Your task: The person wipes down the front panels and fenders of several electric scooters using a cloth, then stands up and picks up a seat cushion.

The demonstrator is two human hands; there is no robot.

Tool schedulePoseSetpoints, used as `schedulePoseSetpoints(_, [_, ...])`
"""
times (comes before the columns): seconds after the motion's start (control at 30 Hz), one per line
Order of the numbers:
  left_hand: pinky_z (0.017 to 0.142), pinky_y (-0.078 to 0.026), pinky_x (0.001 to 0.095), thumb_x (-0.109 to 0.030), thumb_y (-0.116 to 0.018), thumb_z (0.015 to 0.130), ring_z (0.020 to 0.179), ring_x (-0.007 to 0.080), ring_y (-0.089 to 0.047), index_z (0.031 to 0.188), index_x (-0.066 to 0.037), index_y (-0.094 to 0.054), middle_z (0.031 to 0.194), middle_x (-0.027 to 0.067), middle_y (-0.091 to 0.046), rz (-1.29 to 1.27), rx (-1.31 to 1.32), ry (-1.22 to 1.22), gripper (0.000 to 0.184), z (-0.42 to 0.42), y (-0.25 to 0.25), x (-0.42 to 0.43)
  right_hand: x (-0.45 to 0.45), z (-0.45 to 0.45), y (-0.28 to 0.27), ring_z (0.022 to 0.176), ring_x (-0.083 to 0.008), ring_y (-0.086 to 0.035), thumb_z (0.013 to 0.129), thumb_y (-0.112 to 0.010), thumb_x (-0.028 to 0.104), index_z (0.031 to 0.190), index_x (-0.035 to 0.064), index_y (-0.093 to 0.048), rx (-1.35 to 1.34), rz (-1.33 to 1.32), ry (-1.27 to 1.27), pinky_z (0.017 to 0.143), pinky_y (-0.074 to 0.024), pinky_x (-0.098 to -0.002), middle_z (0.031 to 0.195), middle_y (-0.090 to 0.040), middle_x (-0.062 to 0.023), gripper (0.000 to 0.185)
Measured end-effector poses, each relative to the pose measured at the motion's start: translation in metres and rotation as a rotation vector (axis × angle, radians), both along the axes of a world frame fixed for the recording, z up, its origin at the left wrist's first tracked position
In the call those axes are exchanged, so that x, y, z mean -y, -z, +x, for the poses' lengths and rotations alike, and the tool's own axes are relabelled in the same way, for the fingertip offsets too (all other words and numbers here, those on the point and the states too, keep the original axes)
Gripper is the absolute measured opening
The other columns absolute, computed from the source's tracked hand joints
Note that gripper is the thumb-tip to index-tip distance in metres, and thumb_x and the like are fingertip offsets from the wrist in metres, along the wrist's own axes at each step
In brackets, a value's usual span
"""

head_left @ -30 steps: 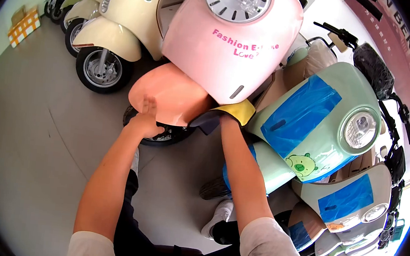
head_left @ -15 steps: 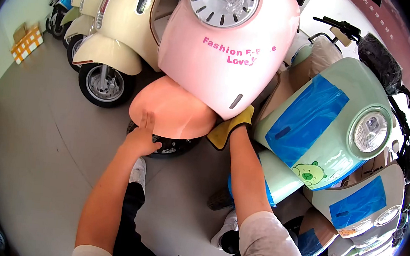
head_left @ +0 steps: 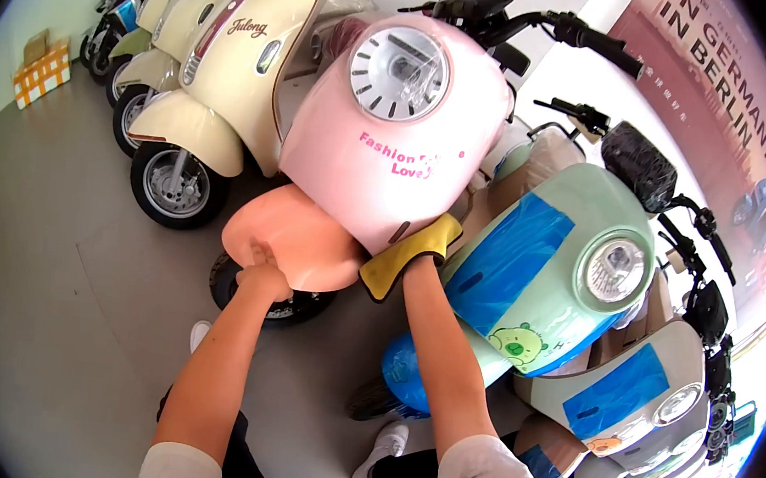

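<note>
The pink scooter (head_left: 325, 173) stands in front of me with an orange-pink front fender (head_left: 296, 231) over its wheel. On the fender's near side rests my left hand (head_left: 265, 276), its fingers stretched out along the surface and nothing held in it. A yellow cloth (head_left: 414, 249) with a dark border drapes over my right hand and hides the fingers. That cloth lies against the lower right edge of the pink front panel, beside the fender. A round headlight (head_left: 399, 73) with clear plastic film sits higher up on the panel.
Close on the right is a green scooter (head_left: 568, 229) with blue film, and more scooters stand behind it. Cream scooters (head_left: 243, 69) line the left. A taped box (head_left: 42, 75) sits by the left wall. Black handlebars (head_left: 560, 27) stick out above the pink scooter.
The view has tilted up and shifted, so the pink handlebars and the wall poster now show. My left hand stays on the fender, and the cloth stays at the panel's lower edge.
</note>
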State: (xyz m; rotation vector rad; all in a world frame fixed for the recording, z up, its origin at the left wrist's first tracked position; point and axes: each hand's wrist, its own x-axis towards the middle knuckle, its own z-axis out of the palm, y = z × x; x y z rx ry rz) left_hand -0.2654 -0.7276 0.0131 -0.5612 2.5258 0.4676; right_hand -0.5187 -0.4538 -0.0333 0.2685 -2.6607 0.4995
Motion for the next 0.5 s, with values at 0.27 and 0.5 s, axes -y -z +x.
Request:
schedulePoseSetpoints(0.27, [0.105,-0.044,0.0463,-0.03,-0.062,0.085,0.15,0.031,-0.032,0.157,0.001,0.015,0.161,0.0254,0.029,0.036,-0.01,0.021,0.11,-0.008,0.022,0.008,0.086,0.093,-0.178,0.147,-0.0501,-0.019,0.086,-0.067,0.036,0.14,-0.0162,-0.038,-0.537,-0.082,0.005,0.123,-0.0123,-0.0544,0.15,-0.032,-0.0344,0.08])
schedulePoseSetpoints(0.5, [0.111,-0.037,0.0502,-0.042,-0.064,0.085,0.151,0.0392,-0.021,0.156,0.001,0.015,0.159,0.0289,0.028,0.072,-0.012,0.066,0.115,-0.027,0.049,0.014,0.1,0.124,-0.18,0.138,-0.0498,-0.033,0.093,-0.055,0.05,0.132,-0.0144,-0.051,-0.368,0.273,-0.056,0.118,-0.0152,-0.0604,0.141,-0.045,-0.0341,0.075])
